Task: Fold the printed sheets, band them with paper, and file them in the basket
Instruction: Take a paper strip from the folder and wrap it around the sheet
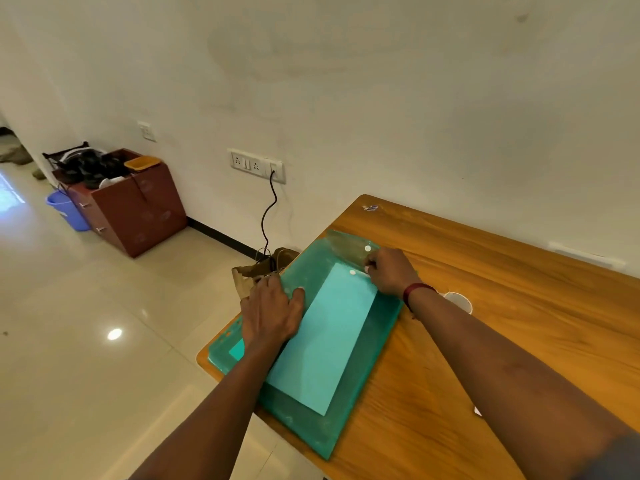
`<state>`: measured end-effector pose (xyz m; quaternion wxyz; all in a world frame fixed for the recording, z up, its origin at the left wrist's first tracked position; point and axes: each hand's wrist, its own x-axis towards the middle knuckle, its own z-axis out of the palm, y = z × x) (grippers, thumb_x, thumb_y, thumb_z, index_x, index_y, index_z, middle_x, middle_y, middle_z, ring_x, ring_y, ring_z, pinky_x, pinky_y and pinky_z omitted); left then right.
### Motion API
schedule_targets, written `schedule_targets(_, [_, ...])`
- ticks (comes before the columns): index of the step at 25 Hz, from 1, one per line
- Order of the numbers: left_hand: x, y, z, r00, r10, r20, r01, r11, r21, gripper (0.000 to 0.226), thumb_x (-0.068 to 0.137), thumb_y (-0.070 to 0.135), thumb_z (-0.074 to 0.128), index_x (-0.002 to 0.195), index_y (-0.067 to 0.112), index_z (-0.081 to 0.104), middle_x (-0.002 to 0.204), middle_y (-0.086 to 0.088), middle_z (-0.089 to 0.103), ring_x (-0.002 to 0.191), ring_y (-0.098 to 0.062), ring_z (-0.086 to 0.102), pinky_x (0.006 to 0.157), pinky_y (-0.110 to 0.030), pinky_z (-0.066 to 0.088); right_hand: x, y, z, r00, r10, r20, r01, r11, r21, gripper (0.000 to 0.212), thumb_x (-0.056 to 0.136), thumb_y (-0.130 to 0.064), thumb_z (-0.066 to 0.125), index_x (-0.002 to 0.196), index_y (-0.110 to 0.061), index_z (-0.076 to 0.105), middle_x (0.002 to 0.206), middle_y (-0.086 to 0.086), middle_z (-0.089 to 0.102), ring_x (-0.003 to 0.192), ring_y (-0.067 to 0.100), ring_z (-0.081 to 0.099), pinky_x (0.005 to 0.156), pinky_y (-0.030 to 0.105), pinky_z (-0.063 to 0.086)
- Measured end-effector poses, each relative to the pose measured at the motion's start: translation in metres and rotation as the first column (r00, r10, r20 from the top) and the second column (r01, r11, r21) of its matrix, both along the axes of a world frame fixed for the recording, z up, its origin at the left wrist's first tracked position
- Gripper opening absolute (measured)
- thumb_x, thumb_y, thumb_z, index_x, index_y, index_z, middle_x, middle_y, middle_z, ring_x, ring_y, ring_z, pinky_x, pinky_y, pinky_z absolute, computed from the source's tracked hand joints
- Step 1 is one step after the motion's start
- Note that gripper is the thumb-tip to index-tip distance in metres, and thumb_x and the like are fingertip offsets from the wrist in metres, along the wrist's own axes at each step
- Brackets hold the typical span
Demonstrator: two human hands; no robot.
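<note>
Judging from what shows, the task is barely started. One green plastic folder point(313, 429) lies on the wooden surface point(502, 341), and the one pale sheet point(332, 341) visible, possibly a stack, is still flat inside it, unfolded and unbanded. No paper band or basket is in sight. The left hand point(273, 313) presses flat on the folder's left side. The right hand point(391, 271), fingers curled, seems to pinch the folder's far flap. One paper cup point(459, 301) stands just right of the folder.

Sheet point(322, 341) inside folder point(311, 431) on table point(485, 306)
</note>
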<state>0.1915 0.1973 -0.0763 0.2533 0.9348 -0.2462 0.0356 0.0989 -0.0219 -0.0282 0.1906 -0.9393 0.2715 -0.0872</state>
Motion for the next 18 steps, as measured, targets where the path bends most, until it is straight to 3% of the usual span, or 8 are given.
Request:
schedule_targets(6, [0.002, 0.0, -0.004, 1.0, -0.001, 0.016, 0.002, 0.998, -0.067, 0.055, 0.088, 0.061, 0.035, 0.121, 0.02, 0.051, 0.117, -0.001, 0.061, 0.102, -0.018, 0.055, 0.096, -0.046, 0.046, 0.027, -0.002, 0.005, 0.998, -0.028, -0.052, 0.033, 0.995, 0.095, 0.013, 0.081, -0.013, 0.076, 0.095, -0.011, 0.077, 0.099, 0.006, 0.075, 0.09, 0.018, 0.066, 0.083, 0.03, 0.054])
schedule_targets(10, [0.001, 0.0, -0.006, 1.0, 0.007, 0.028, -0.005, 0.998, -0.059, 0.055, 0.09, 0.06, 0.037, 0.125, 0.019, 0.049, 0.121, -0.001, 0.058, 0.105, -0.018, 0.053, 0.098, -0.045, 0.043, 0.032, 0.0, 0.005, 0.995, 0.011, -0.103, 0.005, 0.987, 0.161, 0.023, 0.082, -0.003, 0.073, 0.102, -0.012, 0.075, 0.107, 0.004, 0.072, 0.088, 0.013, 0.059, 0.076, 0.022, 0.044])
schedule_targets(13, [0.001, -0.001, -0.006, 0.999, 0.011, 0.041, -0.009, 0.999, -0.051, 0.055, 0.091, 0.061, 0.036, 0.125, 0.02, 0.048, 0.121, -0.002, 0.056, 0.106, -0.018, 0.051, 0.099, -0.045, 0.041, 0.03, -0.002, 0.008, 0.991, 0.046, -0.126, -0.02, 0.98, 0.199, 0.026, 0.082, -0.008, 0.074, 0.108, -0.013, 0.073, 0.108, 0.003, 0.07, 0.089, 0.013, 0.056, 0.075, 0.023, 0.041])
schedule_targets(18, [0.0, 0.0, -0.004, 0.999, 0.012, 0.043, -0.01, 0.998, -0.056, 0.056, 0.09, 0.063, 0.036, 0.124, 0.02, 0.046, 0.118, -0.001, 0.056, 0.103, -0.017, 0.051, 0.097, -0.045, 0.043, 0.023, 0.006, 0.001, 1.0, -0.003, -0.024, 0.005, 0.998, 0.069, 0.011, 0.087, -0.011, 0.068, 0.097, -0.011, 0.073, 0.102, 0.01, 0.07, 0.085, 0.02, 0.057, 0.073, 0.029, 0.046])
